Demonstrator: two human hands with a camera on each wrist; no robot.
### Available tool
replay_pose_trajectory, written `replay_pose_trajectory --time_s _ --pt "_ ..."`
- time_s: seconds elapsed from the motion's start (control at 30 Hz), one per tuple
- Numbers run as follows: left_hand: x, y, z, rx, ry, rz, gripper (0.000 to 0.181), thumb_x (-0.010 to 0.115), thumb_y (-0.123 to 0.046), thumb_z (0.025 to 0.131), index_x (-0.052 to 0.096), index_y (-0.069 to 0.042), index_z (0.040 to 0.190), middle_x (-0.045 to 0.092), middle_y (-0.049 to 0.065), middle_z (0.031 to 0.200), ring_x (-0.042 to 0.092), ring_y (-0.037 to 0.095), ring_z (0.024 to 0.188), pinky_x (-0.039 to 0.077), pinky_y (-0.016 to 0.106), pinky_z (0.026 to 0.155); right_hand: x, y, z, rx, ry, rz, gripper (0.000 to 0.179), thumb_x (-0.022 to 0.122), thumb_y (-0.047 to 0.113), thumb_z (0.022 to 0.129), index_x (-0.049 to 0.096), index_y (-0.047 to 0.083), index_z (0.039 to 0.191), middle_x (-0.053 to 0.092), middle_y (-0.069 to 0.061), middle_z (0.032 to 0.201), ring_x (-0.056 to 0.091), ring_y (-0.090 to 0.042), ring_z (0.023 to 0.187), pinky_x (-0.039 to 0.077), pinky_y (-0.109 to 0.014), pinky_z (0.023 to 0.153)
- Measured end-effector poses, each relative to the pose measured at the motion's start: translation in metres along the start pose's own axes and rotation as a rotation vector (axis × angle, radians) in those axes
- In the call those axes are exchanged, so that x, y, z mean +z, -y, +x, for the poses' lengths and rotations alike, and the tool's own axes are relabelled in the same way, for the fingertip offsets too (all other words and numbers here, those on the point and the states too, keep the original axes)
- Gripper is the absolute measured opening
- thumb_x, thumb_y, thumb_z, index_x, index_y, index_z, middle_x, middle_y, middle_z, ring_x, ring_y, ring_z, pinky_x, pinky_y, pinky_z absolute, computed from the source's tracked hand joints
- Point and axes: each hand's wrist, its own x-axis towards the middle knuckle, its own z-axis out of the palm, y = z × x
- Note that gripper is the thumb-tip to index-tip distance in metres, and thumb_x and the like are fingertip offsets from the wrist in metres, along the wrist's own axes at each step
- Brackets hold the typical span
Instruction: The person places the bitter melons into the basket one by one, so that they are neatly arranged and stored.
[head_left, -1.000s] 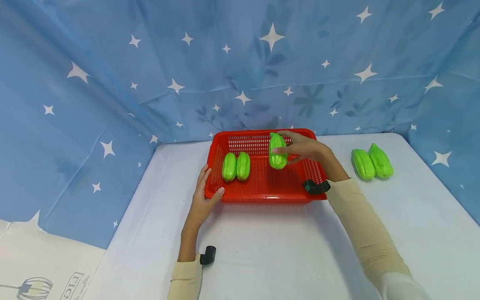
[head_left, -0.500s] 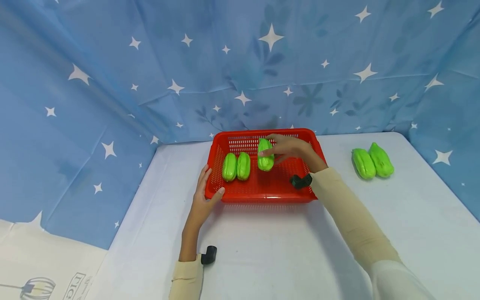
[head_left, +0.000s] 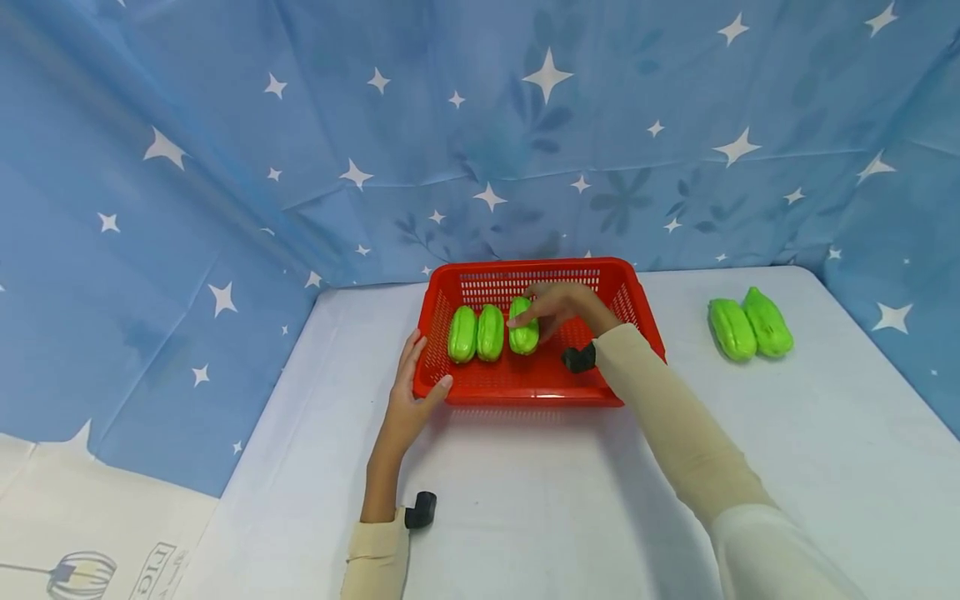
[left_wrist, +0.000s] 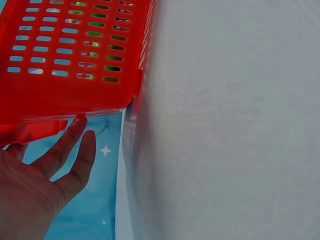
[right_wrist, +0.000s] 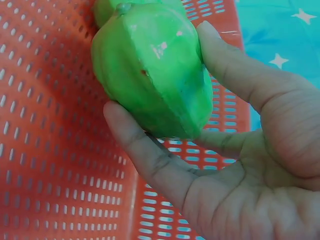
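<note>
In the head view a red perforated basket stands on the table. My right hand reaches into it, thumb and fingers gripping a glossy green papaya with ribbed sides. Up close in the right wrist view, the thumb presses one side of this papaya and the fingers curl round the other. Two similar papayas lie side by side at the basket's left end. My left hand rests at the basket's front-left corner, fingers fairly straight along its outer side. The left wrist view has these fingers below the rim.
Two more green papayas lie together on the white tablecloth, right of the basket. A blue curtain with white stars hangs behind the table and along both sides.
My right hand has carried the papaya leftward and lowered it into the basket, close to the other two. The left hand has stayed at the basket's corner.
</note>
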Motion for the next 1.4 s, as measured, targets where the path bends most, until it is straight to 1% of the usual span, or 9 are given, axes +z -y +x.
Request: replay_pose_trajectory --time_s 0.33,0.5,0.73,0.8,0.97,1.03,1.13,1.3,1.4 --pt "-0.001 0.001 0.0 0.001 0.001 0.01 0.078 0.067 -0.037 0.09 0.027 -0.019 0.155 0.014 -0.018 0.162 0.015 0.017 0.152 0.039 0.051 0.11 0.008 -0.011 0.019 0.011 0.017 0.032 0.084 0.069 0.023 0.091 0.015 0.003 0.152 0.034 -0.02 0.147 0.052 -0.038 0.123 0.056 -0.046 0.093" --pt "-0.001 0.003 0.0 0.009 -0.004 0.018 0.077 0.065 -0.039 0.091 0.027 -0.017 0.155 0.014 -0.018 0.162 0.014 0.016 0.152 0.037 0.053 0.112 0.008 -0.014 0.023 0.003 -0.015 -0.017 0.087 0.07 0.029 0.09 0.015 0.006 0.153 0.038 -0.019 0.145 0.054 -0.038 0.121 0.057 -0.045 0.09" --pt "0.0 0.002 0.0 0.009 -0.006 0.009 0.076 0.066 -0.037 0.091 0.028 -0.019 0.155 0.014 -0.018 0.162 0.014 0.015 0.152 0.038 0.052 0.111 0.01 -0.014 0.021 -0.008 -0.018 -0.026 0.091 0.07 0.029 0.09 0.011 0.011 0.156 0.028 -0.017 0.154 0.049 -0.04 0.127 0.056 -0.045 0.093" --pt "-0.001 -0.003 -0.001 0.001 -0.001 0.002 0.076 0.065 -0.034 0.092 0.027 -0.018 0.155 0.014 -0.015 0.162 0.014 0.016 0.152 0.037 0.053 0.112 0.011 -0.012 0.02 -0.014 -0.022 -0.025 0.091 0.07 0.028 0.09 0.011 0.011 0.156 0.027 -0.017 0.154 0.049 -0.04 0.128 0.055 -0.045 0.094" --pt "0.0 -0.001 -0.001 0.002 -0.002 0.002 0.075 0.065 -0.034 0.092 0.028 -0.017 0.155 0.015 -0.014 0.163 0.016 0.016 0.151 0.038 0.052 0.11 0.014 -0.011 0.019 -0.019 -0.036 -0.035 0.09 0.071 0.028 0.09 0.012 0.01 0.156 0.03 -0.017 0.151 0.052 -0.038 0.123 0.056 -0.044 0.094" --pt "0.001 0.004 -0.001 0.011 -0.005 0.008 0.076 0.066 -0.036 0.091 0.028 -0.019 0.155 0.015 -0.016 0.162 0.016 0.016 0.151 0.039 0.051 0.11 0.013 -0.013 0.021 -0.021 -0.039 -0.036 0.088 0.07 0.028 0.09 0.014 0.009 0.155 0.033 -0.017 0.149 0.054 -0.037 0.121 0.057 -0.044 0.092" --pt "0.001 0.005 -0.002 0.01 -0.002 0.009 0.076 0.065 -0.037 0.091 0.027 -0.021 0.155 0.014 -0.016 0.162 0.015 0.017 0.152 0.038 0.052 0.111 0.013 -0.015 0.023 -0.026 -0.035 -0.013 0.086 0.069 0.027 0.091 0.014 0.008 0.155 0.035 -0.018 0.148 0.054 -0.039 0.121 0.056 -0.046 0.092" --pt "0.0 0.004 0.0 0.014 -0.001 0.015 0.076 0.065 -0.038 0.091 0.027 -0.021 0.155 0.013 -0.016 0.162 0.015 0.017 0.152 0.038 0.052 0.111 0.012 -0.013 0.02 -0.024 -0.041 0.033 0.09 0.069 0.026 0.091 0.009 0.006 0.155 0.029 -0.017 0.152 0.051 -0.038 0.123 0.056 -0.047 0.093" --pt "0.0 0.003 0.0 0.015 0.001 0.018 0.076 0.065 -0.039 0.091 0.027 -0.022 0.155 0.014 -0.016 0.162 0.015 0.017 0.152 0.039 0.051 0.11 0.011 -0.012 0.017 -0.015 -0.047 0.053 0.086 0.068 0.025 0.092 0.012 0.004 0.154 0.033 -0.018 0.149 0.052 -0.034 0.122 0.055 -0.047 0.094"
